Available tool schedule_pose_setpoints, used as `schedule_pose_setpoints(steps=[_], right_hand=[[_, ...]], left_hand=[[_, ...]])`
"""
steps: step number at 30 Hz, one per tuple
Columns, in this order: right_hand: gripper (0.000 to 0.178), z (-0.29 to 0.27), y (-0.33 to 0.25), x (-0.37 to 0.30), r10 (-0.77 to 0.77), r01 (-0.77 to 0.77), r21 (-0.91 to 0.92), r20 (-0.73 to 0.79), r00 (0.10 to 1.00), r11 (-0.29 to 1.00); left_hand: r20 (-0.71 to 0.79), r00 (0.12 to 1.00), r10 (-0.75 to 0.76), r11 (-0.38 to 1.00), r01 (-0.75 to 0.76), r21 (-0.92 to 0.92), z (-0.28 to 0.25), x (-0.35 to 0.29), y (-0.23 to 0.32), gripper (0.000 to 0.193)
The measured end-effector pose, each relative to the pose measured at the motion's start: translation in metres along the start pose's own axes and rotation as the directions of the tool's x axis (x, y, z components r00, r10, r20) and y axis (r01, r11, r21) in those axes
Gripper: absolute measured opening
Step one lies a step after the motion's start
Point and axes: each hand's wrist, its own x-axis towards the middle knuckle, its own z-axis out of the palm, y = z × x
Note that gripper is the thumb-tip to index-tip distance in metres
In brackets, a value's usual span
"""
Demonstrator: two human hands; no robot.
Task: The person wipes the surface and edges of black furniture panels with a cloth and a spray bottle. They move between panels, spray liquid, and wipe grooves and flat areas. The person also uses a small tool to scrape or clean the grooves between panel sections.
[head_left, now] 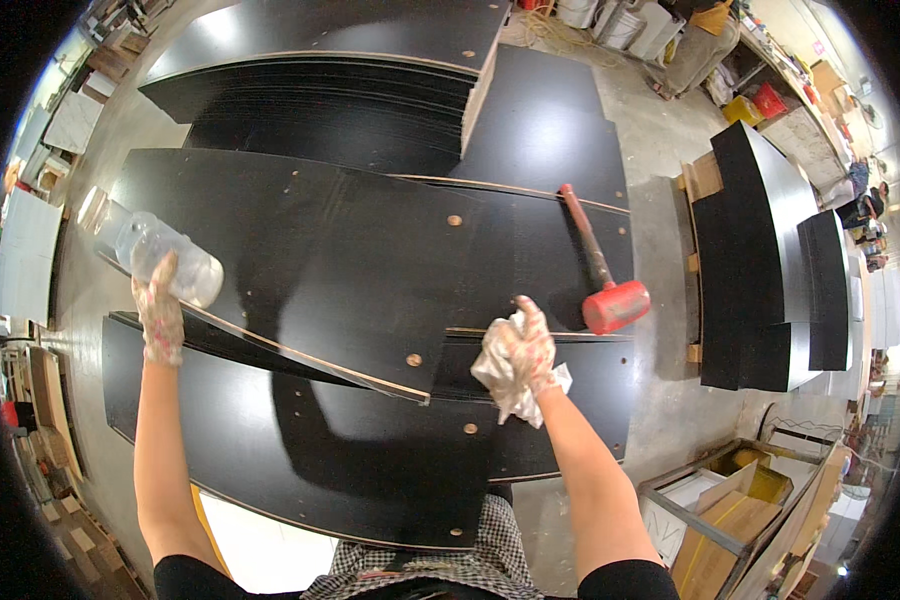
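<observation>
A clear plastic bottle (198,268) lies tilted over the left end of a black panel (340,240), its narrower end toward the far left. My left hand (160,315), in a stained white glove, is closed round its near side. Part of the grip is hidden behind the bottle. In my right hand (532,350), gloved the same way, is a crumpled white rag (500,372), bunched under the fingers above the panels' right part. Beyond that hand, a mallet with a red head (616,306) and a dark, red-ended handle rests on the panels.
Behind the panel stands a thick stack of black boards (320,105). More black panels (755,270) sit on a pallet at the right. A metal-framed cart (735,500) with wood pieces is at the lower right. Another black panel (370,450) lies close in front of me.
</observation>
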Motion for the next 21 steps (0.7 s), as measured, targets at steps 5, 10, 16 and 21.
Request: schedule_pose_setpoints(steps=[5, 10, 16, 21], right_hand=[[0.085, -0.041, 0.002, -0.046, -0.251, 0.404, -0.414, 0.377, 0.892, 0.816], [0.081, -0.107, 0.053, -0.058, 0.045, -0.249, 0.491, 0.389, 0.920, 0.835], [0.068, -0.277, 0.084, -0.095, 0.104, -0.408, 0.888, 0.394, 0.913, 0.215], [0.063, -0.338, 0.037, -0.096, -0.069, -0.543, 0.832, 0.551, 0.831, 0.112]], left_hand=[[0.306, 0.945, -0.118, 0.938, 0.207, -0.278, 0.107, -0.133, 0.099, 0.084], [0.671, 0.665, -0.329, 0.862, 0.502, -0.075, 0.212, -0.278, 0.168, 0.084], [0.799, 0.392, -0.456, 0.885, 0.292, 0.362, 0.308, -0.382, 0.198, 0.079], [0.827, 0.254, -0.502, 0.858, 0.268, 0.438, 0.345, -0.395, 0.214, 0.084]])
